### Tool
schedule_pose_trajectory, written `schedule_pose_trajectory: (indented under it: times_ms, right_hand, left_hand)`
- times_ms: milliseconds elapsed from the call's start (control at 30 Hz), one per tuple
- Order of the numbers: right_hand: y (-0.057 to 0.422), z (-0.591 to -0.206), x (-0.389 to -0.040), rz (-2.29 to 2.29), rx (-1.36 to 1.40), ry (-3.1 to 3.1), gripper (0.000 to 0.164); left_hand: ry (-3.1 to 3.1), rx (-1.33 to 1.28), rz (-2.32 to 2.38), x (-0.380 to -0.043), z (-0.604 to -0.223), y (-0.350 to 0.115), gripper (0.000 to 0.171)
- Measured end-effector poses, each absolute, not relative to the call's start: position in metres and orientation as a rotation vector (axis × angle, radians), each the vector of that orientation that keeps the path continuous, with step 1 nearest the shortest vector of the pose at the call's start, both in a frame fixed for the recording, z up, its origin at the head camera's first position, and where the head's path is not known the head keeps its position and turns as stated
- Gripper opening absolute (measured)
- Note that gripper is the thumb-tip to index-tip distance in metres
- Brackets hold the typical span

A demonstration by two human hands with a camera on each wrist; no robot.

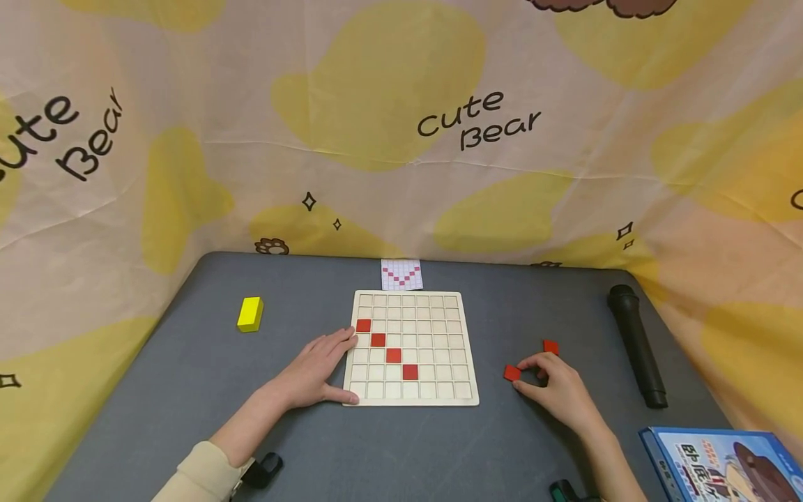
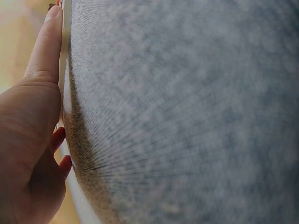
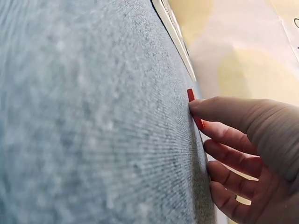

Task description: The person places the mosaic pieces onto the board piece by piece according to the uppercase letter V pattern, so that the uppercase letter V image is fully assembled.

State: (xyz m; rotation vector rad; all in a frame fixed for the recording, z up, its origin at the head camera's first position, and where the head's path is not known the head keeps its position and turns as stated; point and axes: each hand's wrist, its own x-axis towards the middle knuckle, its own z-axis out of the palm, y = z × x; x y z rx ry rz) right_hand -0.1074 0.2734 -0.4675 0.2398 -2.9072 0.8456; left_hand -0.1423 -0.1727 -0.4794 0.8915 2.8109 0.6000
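Observation:
A pale square grid board [image 1: 433,394] lies in the middle of the grey table, with several red square tiles set in a descending diagonal from its left edge, one of them a red tile [image 1: 393,355]. My left hand [image 1: 316,369] rests along the board's left edge, thumb at the near corner and fingers stretched up the side. To the right of the board, my right hand [image 1: 558,390] pinches a red square tile [image 1: 511,373] between thumb and index finger, low over the table. In the right wrist view that tile [image 3: 190,95] shows edge-on. Another red tile [image 1: 551,346] lies just beyond the hand.
Behind the board lies a small card [image 1: 402,275] printed with a pink V pattern on a grid. A yellow block [image 1: 250,314] stands at the left. On the right are a black microphone [image 1: 638,348] and a blue box [image 1: 721,464]. Printed cloth [image 1: 376,202] hangs behind the table.

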Motion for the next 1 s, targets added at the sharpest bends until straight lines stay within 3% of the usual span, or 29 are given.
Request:
schedule_pose_trajectory:
  times_ms: [1000]
  right_hand:
    - [0.21,-0.464,-0.133,0.996,0.385,-2.867,0.022]
  left_hand:
    - [2.808,0.896,0.598,-0.143,-0.48,-0.173,0.109]
